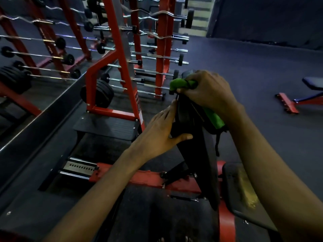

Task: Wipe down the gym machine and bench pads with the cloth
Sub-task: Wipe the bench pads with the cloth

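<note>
A black upright back pad (pixel 195 137) of a red-framed gym machine (pixel 150 179) stands in the middle of the view. My right hand (pixel 208 91) grips a green cloth (pixel 178 84) over the pad's top edge; more of the cloth (pixel 214 119) hangs down the pad's right side under my wrist. My left hand (pixel 162 131) holds the pad's left edge, fingers along the side and thumb across the front. A worn black seat pad (pixel 234 187) with a yellowish patch lies at the lower right.
Red racks (pixel 162 49) with several barbells fill the upper left and centre. Black weight plates (pixel 97 93) hang on the machine's red frame. A black footplate (pixel 106 124) lies ahead. A blue bench (pixel 312 84) with a red foot stands on the floor at right.
</note>
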`<state>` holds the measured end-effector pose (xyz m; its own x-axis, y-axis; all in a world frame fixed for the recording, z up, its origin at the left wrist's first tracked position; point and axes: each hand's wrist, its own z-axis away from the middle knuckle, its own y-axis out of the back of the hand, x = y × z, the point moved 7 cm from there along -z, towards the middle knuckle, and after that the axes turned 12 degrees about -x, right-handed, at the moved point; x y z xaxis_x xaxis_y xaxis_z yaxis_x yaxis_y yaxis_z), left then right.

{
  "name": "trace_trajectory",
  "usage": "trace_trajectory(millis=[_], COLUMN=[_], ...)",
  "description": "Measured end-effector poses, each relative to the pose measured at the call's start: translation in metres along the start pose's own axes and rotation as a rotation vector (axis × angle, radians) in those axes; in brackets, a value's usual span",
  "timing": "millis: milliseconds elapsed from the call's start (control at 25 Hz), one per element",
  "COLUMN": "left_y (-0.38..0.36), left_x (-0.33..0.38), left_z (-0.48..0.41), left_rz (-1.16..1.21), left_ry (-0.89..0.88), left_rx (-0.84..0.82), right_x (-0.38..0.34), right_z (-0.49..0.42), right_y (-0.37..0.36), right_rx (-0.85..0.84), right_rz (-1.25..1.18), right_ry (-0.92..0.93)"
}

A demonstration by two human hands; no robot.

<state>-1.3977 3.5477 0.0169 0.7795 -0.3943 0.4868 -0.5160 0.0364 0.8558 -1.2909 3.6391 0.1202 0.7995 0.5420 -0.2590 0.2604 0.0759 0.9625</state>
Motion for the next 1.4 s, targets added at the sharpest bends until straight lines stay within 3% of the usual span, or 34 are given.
trace_trajectory(millis=[120,280,520,720,880,1040,1240,1400], left_y=[0.006,0.013,0.007,0.005,0.008,0.009,0.016,0.015], left_x=[-0.002,-0.002,0.007,0.007,-0.003,0.0,0.014,0.006], left_z=[0.005,0.004,0.002,0.001,-0.003,-0.004,-0.005,-0.007], left_rz=[-0.153,-0.078,-0.091,-0.034,-0.022,0.011,-0.139,-0.189], left_ry=[0.056,0.072,0.085,0.058,0.031,-0.05,-0.294,-0.49], left_rx=[-0.003,0.0,0.072,0.094,0.101,0.157,0.31,0.321], right_x=[0.003,0.005,0.008,-0.002,-0.005,0.001,-0.003,0.001], right_z=[0.014,0.031,-0.04,-0.005,-0.034,-0.045,0.0,-0.02], right_y=[0.001,0.006,0.008,0.007,0.001,0.002,0.009,0.005], right_rx=[-0.029,0.025,-0.147,-0.039,-0.052,-0.077,-0.065,-0.025], right_rz=[-0.043,-0.194,0.002,0.105,0.144,0.121,0.083,0.125], right_ry=[0.049,0.095,-0.193,-0.121,-0.156,-0.176,-0.068,-0.168])
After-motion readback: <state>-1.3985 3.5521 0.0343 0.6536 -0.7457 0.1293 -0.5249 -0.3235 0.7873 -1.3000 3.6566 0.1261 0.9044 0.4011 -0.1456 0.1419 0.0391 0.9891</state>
